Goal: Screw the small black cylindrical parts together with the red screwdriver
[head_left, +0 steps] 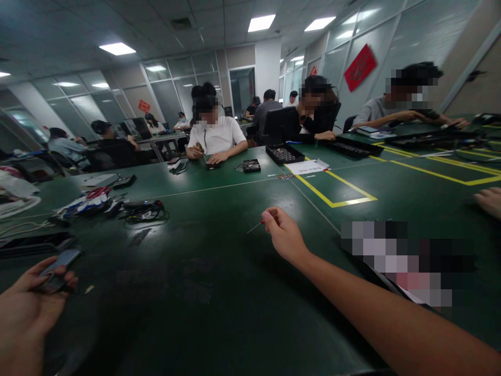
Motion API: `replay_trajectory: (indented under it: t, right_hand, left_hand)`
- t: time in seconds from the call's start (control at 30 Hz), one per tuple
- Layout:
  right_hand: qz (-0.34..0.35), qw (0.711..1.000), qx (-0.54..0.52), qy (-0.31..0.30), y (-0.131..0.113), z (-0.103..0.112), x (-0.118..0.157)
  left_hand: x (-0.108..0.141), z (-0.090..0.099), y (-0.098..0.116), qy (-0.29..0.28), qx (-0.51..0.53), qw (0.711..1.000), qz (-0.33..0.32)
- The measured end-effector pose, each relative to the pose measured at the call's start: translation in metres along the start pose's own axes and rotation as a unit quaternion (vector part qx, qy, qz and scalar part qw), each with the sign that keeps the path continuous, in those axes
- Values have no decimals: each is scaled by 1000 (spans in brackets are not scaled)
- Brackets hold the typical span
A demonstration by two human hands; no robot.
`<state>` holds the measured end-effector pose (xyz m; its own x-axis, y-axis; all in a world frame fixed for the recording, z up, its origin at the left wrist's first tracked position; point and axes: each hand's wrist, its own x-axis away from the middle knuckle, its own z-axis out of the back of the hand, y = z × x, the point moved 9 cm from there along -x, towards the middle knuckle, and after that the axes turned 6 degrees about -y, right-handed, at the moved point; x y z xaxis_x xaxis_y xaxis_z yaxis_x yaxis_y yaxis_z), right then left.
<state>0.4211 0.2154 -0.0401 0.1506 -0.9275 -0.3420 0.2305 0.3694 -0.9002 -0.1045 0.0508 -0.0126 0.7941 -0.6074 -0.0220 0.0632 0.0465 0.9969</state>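
At the lower left, my left hand [41, 292] is closed around a small flat grey-blue piece [67, 259], perhaps part of a device; its exact kind I cannot make out. Farther right, over the middle of the table, my right hand [282, 233] grips a screwdriver [273, 213] with a reddish-brown handle. Its thin metal shaft points left and down, apart from the piece in my left hand. Most of the handle is hidden by my fingers. A small pale scrap [90, 289] lies on the green table [235, 324] beside my left hand.
Cables [144, 212], gloves [80, 207] and a black tray [37, 243] lie on the left. Black parts trays [285, 154] and yellow tape markings [354, 201] are farther off. Across the table a person in white [223, 136] works; another person's hand [489, 201] is at right.
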Motion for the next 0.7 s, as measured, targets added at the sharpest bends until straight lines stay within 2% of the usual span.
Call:
replay_trajectory:
  t: [0.07,0.17,0.3,0.4,0.47,0.57,0.7]
  right_hand:
    - [1,1000,0,2,0,1,0]
    - [0,1000,-1,4,-1,1,1]
    - [2,1000,-1,13,-3,3,2]
    - [8,1000,-2,19,-3,4,2]
    - [8,1000,-8,14,-1,2,1]
    - [5,1000,-20,1,2,-1,0]
    - [4,1000,-3,-20,-4,-4,1]
  left_hand:
    - [4,-18,-2,-17,89,996,26]
    - [21,-52,8,-52,129,989,47]
    - [49,-115,25,-177,141,972,59]
    - [69,-163,28,-262,157,950,67]
    - [84,-197,27,-322,121,938,46]
    - [112,-250,25,-420,-5,907,-45]
    - [145,-304,8,-466,-163,857,-148]
